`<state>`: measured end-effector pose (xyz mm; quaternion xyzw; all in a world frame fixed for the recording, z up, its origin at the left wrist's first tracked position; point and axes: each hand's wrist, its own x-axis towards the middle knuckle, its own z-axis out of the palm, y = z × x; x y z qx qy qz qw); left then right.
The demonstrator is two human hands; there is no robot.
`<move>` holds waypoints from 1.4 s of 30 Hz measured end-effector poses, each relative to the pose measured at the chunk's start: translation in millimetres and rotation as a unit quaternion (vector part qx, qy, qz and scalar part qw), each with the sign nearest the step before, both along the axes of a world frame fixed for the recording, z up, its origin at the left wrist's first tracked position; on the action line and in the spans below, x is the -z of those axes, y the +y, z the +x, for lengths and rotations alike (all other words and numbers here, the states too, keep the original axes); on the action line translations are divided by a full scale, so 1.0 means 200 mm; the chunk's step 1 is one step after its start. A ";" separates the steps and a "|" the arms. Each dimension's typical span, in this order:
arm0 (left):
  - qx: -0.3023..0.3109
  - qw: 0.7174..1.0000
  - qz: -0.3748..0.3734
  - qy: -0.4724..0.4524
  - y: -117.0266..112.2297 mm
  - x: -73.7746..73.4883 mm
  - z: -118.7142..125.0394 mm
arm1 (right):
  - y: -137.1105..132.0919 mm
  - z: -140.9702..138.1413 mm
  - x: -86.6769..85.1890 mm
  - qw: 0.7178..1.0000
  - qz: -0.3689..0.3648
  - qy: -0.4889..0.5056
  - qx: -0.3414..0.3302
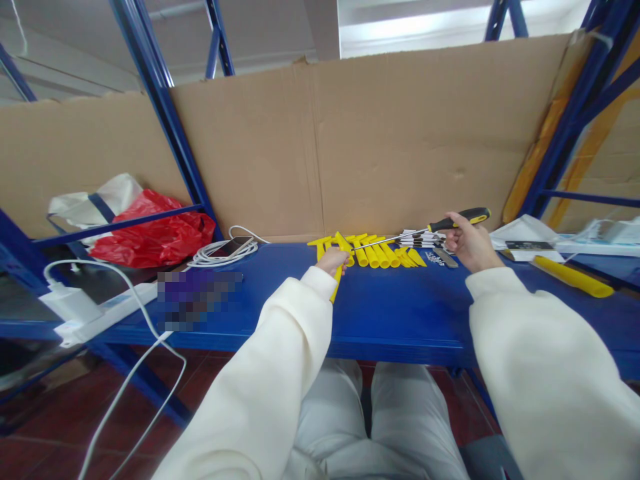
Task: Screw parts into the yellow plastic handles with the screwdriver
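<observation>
My right hand [470, 245] grips the black and yellow handle of a long screwdriver [473, 215]. Its thin shaft runs left across to my left hand [334, 260]. Closed in that hand is a yellow plastic handle-like piece [337, 287], held tilted, with its lower end showing below the fingers. The screwdriver's tip meets the piece at the fingers, but the exact contact is hidden. Just behind lies a row of yellow tubular pieces [373, 257]. To their right are small flat yellow pieces [416, 258], tiny metal screws [434, 259] and a grey metal strip [445, 257].
Stacked white-and-black packets [419, 239] lie against the cardboard wall [400, 133]. A long yellow piece [575, 277] rests at the right. On the left are a coiled white cable [223, 253], a power strip [110, 313] and a red bag [155, 230]. The blue bench edge [400, 350] runs in front.
</observation>
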<state>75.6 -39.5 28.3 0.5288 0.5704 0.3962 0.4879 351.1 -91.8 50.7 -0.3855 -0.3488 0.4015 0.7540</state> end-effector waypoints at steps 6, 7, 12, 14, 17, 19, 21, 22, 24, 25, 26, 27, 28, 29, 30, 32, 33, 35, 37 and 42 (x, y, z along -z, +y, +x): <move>-0.005 1.000 -0.001 0.005 0.01 0.00 0.00 | 0.00 0.03 -0.01 0.999 -0.003 0.023 -0.036; -0.006 1.000 0.002 0.009 0.01 0.00 0.00 | 0.01 0.03 -0.02 0.999 -0.004 0.024 -0.042; -0.009 1.000 0.012 0.019 0.00 0.00 0.00 | 0.02 0.03 -0.02 1.000 -0.011 0.022 -0.013; -0.012 1.000 0.013 0.022 0.00 0.00 0.00 | 0.03 0.02 -0.01 1.000 0.010 0.023 0.007; -0.006 1.000 0.011 0.016 0.00 0.00 0.00 | 0.04 0.02 0.00 0.998 0.045 0.029 0.019; -0.004 1.000 0.011 0.015 0.01 0.00 -0.01 | 0.05 0.02 0.01 0.999 0.040 0.018 0.023; -0.004 1.000 0.013 0.020 0.02 0.00 -0.01 | 0.05 0.02 0.02 0.999 0.028 0.001 0.036; -0.004 1.000 0.014 0.023 0.02 0.00 -0.01 | 0.05 0.02 0.03 0.999 0.026 -0.006 0.043; -0.003 1.000 0.012 0.027 0.03 0.00 -0.02 | 0.05 0.03 0.04 0.999 0.026 -0.011 0.046; -0.002 1.000 0.011 0.027 0.03 0.00 -0.02 | 0.05 0.04 0.04 0.999 0.026 -0.010 0.040; -0.001 1.000 0.011 0.027 0.03 0.00 -0.02 | 0.05 0.04 0.04 0.999 0.024 -0.007 0.031; -0.002 1.000 0.011 0.027 0.04 0.00 -0.02 | 0.05 0.04 0.04 1.000 0.018 -0.002 0.021; -0.004 1.000 0.012 0.025 0.04 0.01 -0.02 | 0.05 0.04 0.03 1.000 0.011 0.008 0.012; -0.006 1.000 0.014 0.025 0.04 0.01 -0.02 | 0.04 0.04 0.03 1.000 0.001 0.023 0.005; -0.009 1.000 0.015 0.024 0.04 0.01 -0.02 | 0.03 0.04 0.02 0.999 -0.009 0.041 -0.003; -0.011 1.000 0.014 0.026 0.03 0.00 -0.02 | 0.02 0.03 0.00 0.996 -0.021 0.079 -0.021; -0.011 0.999 0.013 0.028 0.03 0.00 -0.02 | 0.01 0.03 -0.01 0.995 -0.024 0.093 -0.028; -0.009 0.999 0.012 0.030 0.03 0.00 -0.02 | 0.01 0.03 -0.02 0.994 -0.030 0.099 -0.034; -0.007 0.999 0.014 0.030 0.02 -0.01 -0.02 | 0.02 0.04 -0.02 0.996 -0.038 0.077 -0.023; -0.009 0.999 0.021 0.030 0.01 -0.02 -0.02 | 0.06 0.08 0.02 1.000 -0.015 0.013 0.016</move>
